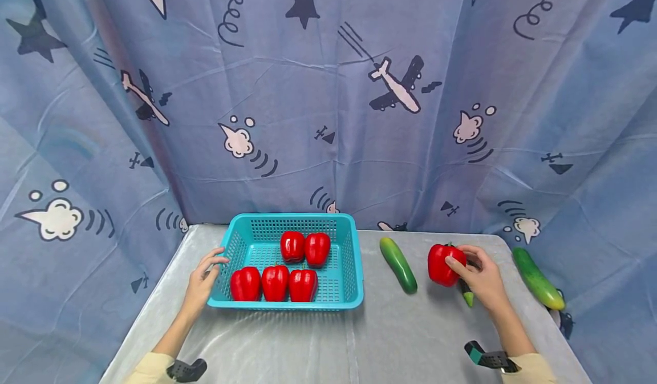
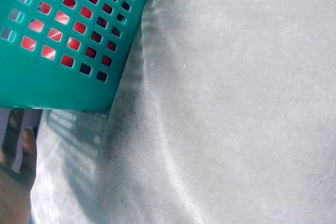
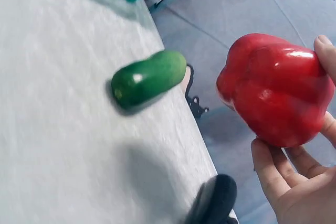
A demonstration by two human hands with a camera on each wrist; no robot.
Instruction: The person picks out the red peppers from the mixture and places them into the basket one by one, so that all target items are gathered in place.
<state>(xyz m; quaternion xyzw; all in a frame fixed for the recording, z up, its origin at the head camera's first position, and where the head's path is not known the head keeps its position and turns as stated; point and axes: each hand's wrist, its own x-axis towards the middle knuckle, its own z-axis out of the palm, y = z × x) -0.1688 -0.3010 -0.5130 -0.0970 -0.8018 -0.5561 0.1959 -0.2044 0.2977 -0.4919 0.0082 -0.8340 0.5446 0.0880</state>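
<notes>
My right hand (image 1: 482, 275) grips a red bell pepper (image 1: 442, 265) between thumb and fingers, raised over the right part of the table. In the right wrist view the same bell pepper (image 3: 278, 90) shows its lobed bottom, with fingers beneath and the thumb on top. A dark eggplant (image 3: 214, 198) with a green end lies under this hand, partly hidden. At the left wall of a turquoise basket (image 1: 231, 247), my left hand (image 1: 202, 278) has its fingertips right at the rim, fingers loosely extended. Inside the basket rest several red bell peppers (image 1: 275, 283).
A green cucumber (image 1: 398, 265) lies between the basket and the right hand. Another green cucumber (image 1: 538, 278), yellowish at one end, lies along the table's right edge. A patterned blue curtain (image 1: 308, 116) hangs behind the grey-white table (image 1: 287, 344).
</notes>
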